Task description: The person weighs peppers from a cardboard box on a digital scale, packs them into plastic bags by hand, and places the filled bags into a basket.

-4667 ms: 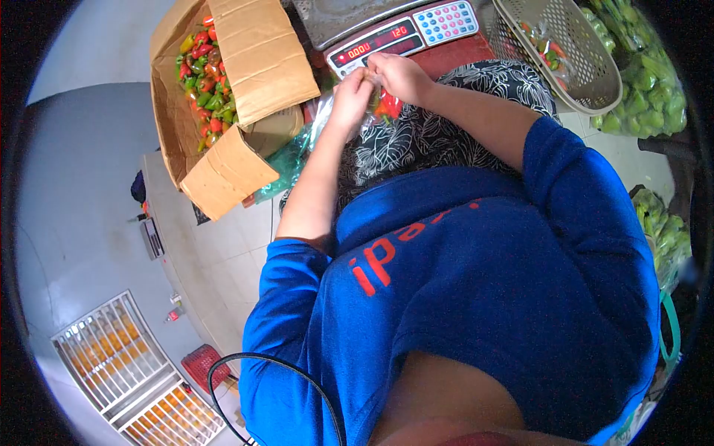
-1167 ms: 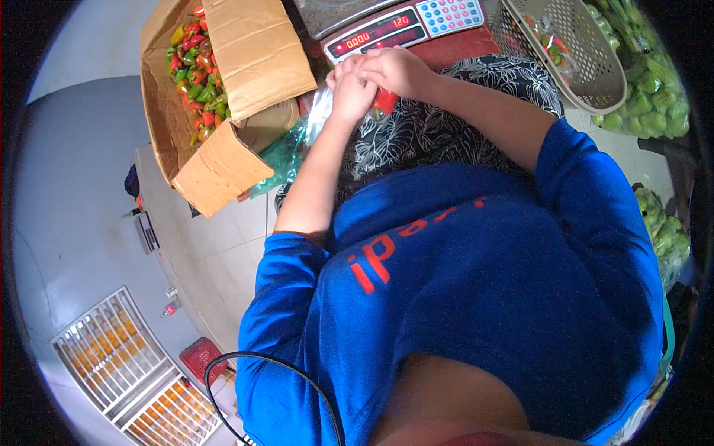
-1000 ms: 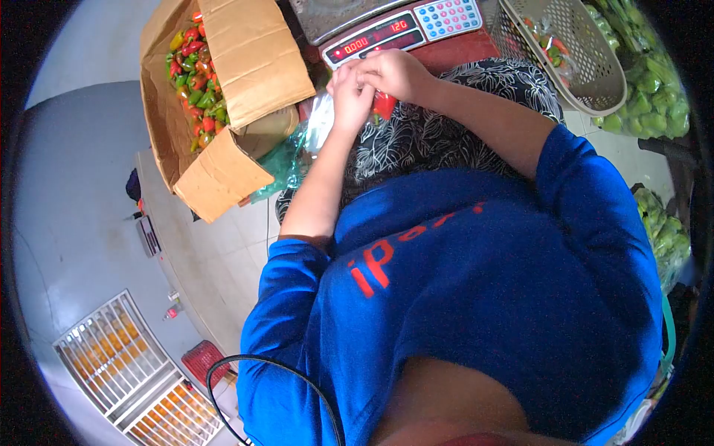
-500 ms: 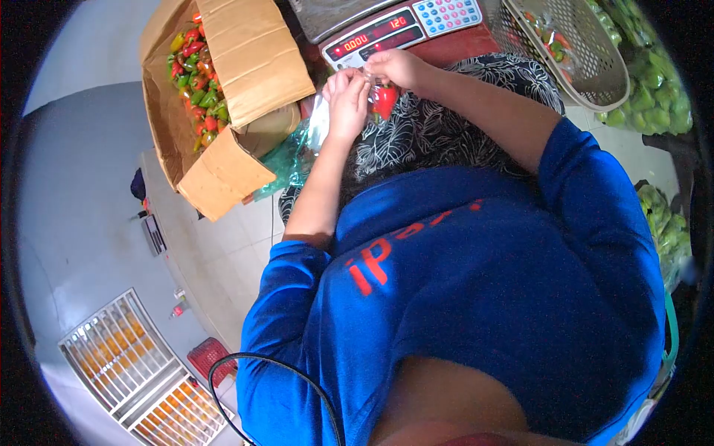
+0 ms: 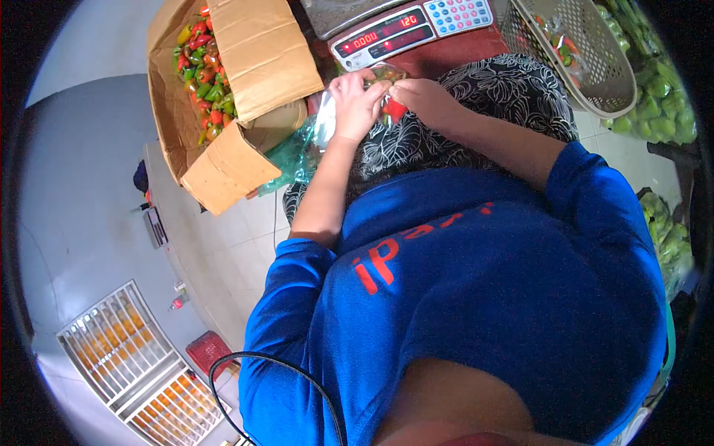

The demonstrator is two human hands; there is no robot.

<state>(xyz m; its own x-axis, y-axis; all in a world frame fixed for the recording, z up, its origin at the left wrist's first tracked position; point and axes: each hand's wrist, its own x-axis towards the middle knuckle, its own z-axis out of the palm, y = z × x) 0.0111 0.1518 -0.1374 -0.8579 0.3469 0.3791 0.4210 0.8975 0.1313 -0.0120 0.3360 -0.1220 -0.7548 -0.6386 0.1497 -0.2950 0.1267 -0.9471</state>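
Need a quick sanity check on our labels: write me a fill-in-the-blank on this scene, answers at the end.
The clear bag is at the fingers of the left hand and the ____ hand.
The cardboard box of peppers lies to the picture's ____ of the scale.
The scale's lit digits are ____.
The sweatshirt is ____.

Missing words: right; left; red; blue.

A bag of peppers (image 5: 395, 111) was held between the left hand (image 5: 358, 106) and the right hand (image 5: 425, 102), over the lap (image 5: 506, 89). A scale (image 5: 385, 43) was placed ahead of the hands. To its left, loose peppers (image 5: 211, 88) were contained in a box (image 5: 264, 56); plastic sheeting (image 5: 292, 157) was lodged between box and lap. To its right, bagged peppers (image 5: 569, 53) were held in a basket (image 5: 608, 63), beyond which bagged vegetables (image 5: 663, 104) were set.
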